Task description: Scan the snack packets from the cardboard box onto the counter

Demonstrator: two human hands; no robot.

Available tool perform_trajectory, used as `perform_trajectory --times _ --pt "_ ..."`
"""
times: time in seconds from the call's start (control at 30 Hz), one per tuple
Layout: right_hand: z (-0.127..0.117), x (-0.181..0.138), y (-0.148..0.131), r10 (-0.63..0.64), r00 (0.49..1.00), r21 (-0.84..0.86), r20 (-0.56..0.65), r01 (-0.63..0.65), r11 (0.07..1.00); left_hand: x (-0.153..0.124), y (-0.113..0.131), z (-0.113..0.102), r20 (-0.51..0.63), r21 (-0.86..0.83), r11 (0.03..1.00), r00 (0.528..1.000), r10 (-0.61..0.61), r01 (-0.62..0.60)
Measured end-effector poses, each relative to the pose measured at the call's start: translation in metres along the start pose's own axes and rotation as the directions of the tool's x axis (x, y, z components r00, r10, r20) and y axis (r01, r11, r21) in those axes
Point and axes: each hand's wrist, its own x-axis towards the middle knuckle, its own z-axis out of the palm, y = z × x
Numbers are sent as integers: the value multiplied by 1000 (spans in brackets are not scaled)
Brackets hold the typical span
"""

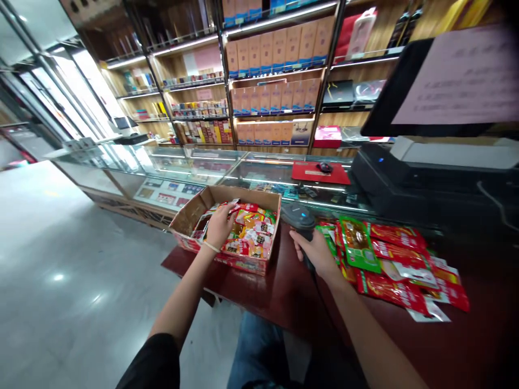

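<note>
My left hand (220,226) reaches into an open cardboard box (239,263) filled with snack packets (254,229) in red, yellow and clear wrappers. Its fingers close on the silver-edged end of one packet near the top of the pile; the rest of that packet is hard to make out. My right hand (315,249) is wrapped around the handle of a black barcode scanner (300,216) with a small blue light. The scanner's head is just right of the box. Beside that hand lies a loose pile of red snack packets (399,292), with a green packet (359,243) on top.
Box and pile rest on a dark red table (279,294). Behind it runs a glass display counter (243,167) bearing a red mat (304,172) and a mouse (324,168). A dark monitor (389,81) with a pink paper stands at right. Stocked shelves line the wall.
</note>
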Motion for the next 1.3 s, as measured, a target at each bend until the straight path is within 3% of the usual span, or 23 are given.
perform_trajectory --times 0.1,0.2,0.4,0.53,0.73,0.8,0.87,0.97,1.07,1.3 --pt "25 9 1 15 999 -3 42 -15 1000 13 -30 -32 -49 54 996 996 -72 74" --pt "42 16 5 19 998 -49 65 -16 999 29 -59 -49 -10 96 985 989 -145 146" --pt "60 28 13 53 992 -44 113 -48 998 53 -112 -41 240 425 887 922 -305 183" --pt "65 30 14 66 990 -21 128 -63 998 58 -126 -31 195 584 782 898 -394 217" --pt "59 28 15 46 993 -47 113 -41 998 63 -105 -30 78 670 693 904 -420 264" --pt "54 27 13 28 993 -51 111 -23 998 63 -94 -34 12 634 723 931 -364 274" --pt "48 25 10 16 994 -37 108 -12 999 62 -82 -39 -22 502 815 946 -323 290" --pt "40 22 4 10 995 -3 104 -9 1000 58 -65 -46 35 115 927 931 -363 357" --pt "33 17 -1 6 996 23 86 -8 1000 51 -45 -46 142 -176 896 911 -387 408" --pt "11 2 -8 -74 992 45 100 70 997 38 5 -22 271 -188 930 927 -259 314"
